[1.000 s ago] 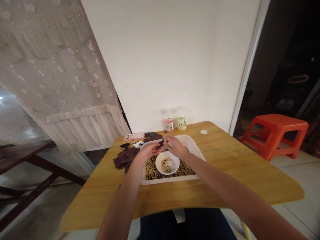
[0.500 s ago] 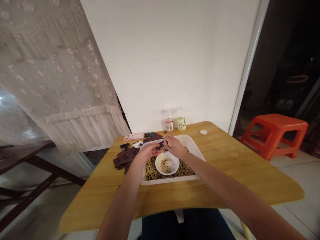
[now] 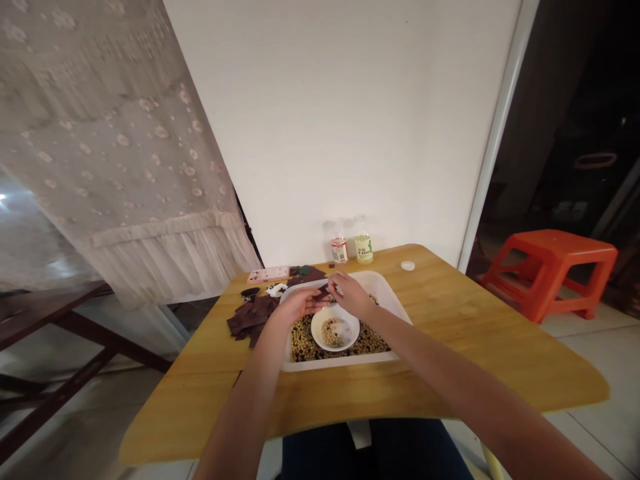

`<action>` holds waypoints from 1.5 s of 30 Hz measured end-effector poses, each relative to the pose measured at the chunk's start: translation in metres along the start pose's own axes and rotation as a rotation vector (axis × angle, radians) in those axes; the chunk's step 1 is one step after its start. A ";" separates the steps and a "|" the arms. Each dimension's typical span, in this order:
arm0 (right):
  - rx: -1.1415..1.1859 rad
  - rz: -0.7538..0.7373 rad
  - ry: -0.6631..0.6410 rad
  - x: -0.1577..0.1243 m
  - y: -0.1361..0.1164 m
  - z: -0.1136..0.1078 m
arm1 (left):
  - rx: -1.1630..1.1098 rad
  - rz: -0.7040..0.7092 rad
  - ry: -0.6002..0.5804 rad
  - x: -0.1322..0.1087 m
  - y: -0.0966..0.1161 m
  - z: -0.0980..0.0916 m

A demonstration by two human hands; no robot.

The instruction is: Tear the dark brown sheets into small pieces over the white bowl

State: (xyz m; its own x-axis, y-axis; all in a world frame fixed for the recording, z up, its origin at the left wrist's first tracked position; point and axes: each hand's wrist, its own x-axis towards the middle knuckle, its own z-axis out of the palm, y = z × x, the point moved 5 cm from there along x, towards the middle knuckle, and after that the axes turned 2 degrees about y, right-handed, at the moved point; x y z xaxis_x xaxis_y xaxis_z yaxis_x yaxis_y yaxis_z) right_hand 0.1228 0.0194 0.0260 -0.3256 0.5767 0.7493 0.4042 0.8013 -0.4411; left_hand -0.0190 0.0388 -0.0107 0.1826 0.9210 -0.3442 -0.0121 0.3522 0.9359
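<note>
A white tray (image 3: 396, 303) of small tan and dark beads stands on the wooden table. Inside it is a white bowl (image 3: 354, 334) with some pale beads. Above the tray's back part, my left hand (image 3: 301, 303) holds a small dark maroon piece (image 3: 323, 292) by its edge, palm partly up. My right hand (image 3: 349, 292) is closed in a pinch at the right end of that piece; anything tiny between its fingertips is too small to tell. Left of the tray lies a pile of maroon pieces (image 3: 250, 320).
Behind the tray stand a red-labelled bottle (image 3: 339, 250) and a green-labelled bottle (image 3: 363, 247). A white lid (image 3: 407, 265) lies to their right. A pink phone (image 3: 269, 274) rests at the table's back left. An orange stool (image 3: 555, 250) stands on the floor at right.
The view has shifted very slightly. Both hands keep nearly the same place, and the maroon piece shows a little more clearly between them.
</note>
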 end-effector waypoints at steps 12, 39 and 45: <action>0.006 0.002 0.000 0.001 0.000 -0.001 | -0.007 0.020 0.022 -0.002 0.003 0.000; 0.011 -0.001 0.020 0.002 -0.004 -0.003 | 0.051 0.016 -0.075 -0.008 0.003 0.009; 0.012 0.001 0.012 0.002 -0.003 -0.002 | 0.076 0.027 -0.092 -0.009 0.003 0.009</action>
State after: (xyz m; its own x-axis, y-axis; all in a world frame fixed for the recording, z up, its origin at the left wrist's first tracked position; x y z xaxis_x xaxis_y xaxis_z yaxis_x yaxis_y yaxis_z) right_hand 0.1223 0.0183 0.0298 -0.3149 0.5755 0.7547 0.3941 0.8027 -0.4477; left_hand -0.0113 0.0304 -0.0040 0.2725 0.9096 -0.3135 0.0558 0.3103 0.9490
